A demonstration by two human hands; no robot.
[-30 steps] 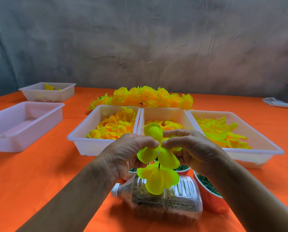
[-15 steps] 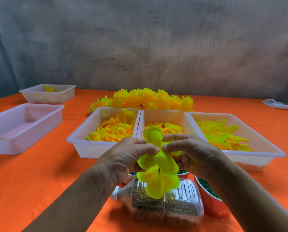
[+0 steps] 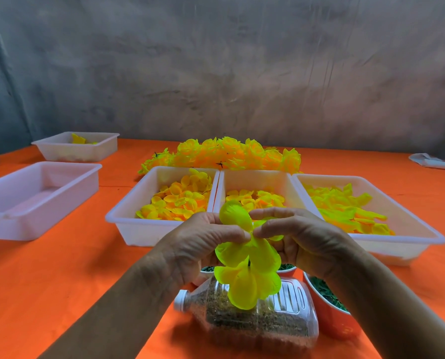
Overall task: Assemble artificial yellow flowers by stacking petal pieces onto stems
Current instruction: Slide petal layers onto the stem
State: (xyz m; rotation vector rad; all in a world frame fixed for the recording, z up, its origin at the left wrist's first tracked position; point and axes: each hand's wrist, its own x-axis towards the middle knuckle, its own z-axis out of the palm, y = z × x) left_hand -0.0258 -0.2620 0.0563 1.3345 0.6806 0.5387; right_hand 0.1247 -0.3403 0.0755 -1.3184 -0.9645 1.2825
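Observation:
My left hand (image 3: 195, 247) and my right hand (image 3: 304, 239) meet in front of me, both pinching a yellow-green petal piece (image 3: 247, 252) threaded on a thin dark stem (image 3: 248, 264). A second petal piece (image 3: 247, 283) hangs lower on the same stem. Behind the hands stand three white trays: the left tray (image 3: 128, 218) and the middle tray (image 3: 257, 177) hold orange-yellow petals, the right tray (image 3: 407, 229) holds yellow-green petals. A heap of finished yellow flowers (image 3: 231, 154) lies beyond them.
A clear plastic jug (image 3: 257, 317) with brown grains lies on its side below my hands. A red cup (image 3: 330, 320) with green pieces stands at its right. Two more white trays (image 3: 34, 200) (image 3: 76, 149) sit at the left on the orange table (image 3: 60, 275).
The hands and flower have hardly shifted; the petal piece under the fingertips sits slightly lower on the stem, closer to the piece below.

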